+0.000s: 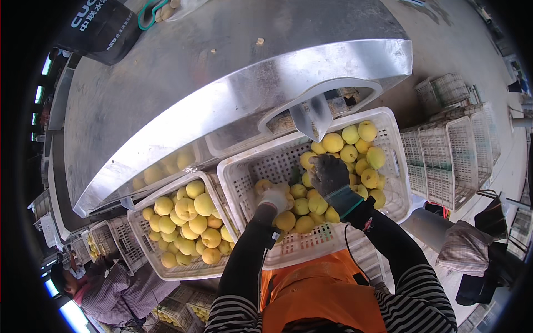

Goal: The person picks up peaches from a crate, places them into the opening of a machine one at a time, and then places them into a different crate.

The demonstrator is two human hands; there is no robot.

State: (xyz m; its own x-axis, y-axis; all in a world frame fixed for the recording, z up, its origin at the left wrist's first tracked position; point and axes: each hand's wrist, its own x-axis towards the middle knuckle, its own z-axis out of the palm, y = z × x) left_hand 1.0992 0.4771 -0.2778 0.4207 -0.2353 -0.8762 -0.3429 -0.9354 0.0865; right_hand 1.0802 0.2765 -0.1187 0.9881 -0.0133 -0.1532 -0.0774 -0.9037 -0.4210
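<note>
A white plastic crate (287, 254) stands before me, with yellow peaches (317, 204) heaped mostly in its right and near parts. My left hand (275, 197), in a thin pale glove, is low inside the crate, its fingers around a peach (263, 185) left of the heap. My right hand (331, 177) wears a dark work glove and lies over the fruit at the crate's middle. Its fingers are curled next to a peach (307, 160) at the heap's far edge; whether they grip it is hidden by the back of the glove.
A stainless steel table (200, 70) with a cut-out and metal chute (312, 116) overhangs the crate's far side. A second crate (175, 272) of peaches adjoins at left. Stacked crates (454, 154) stand at right. A person (125, 291) is at lower left; a black bucket (104, 33) sits on the table.
</note>
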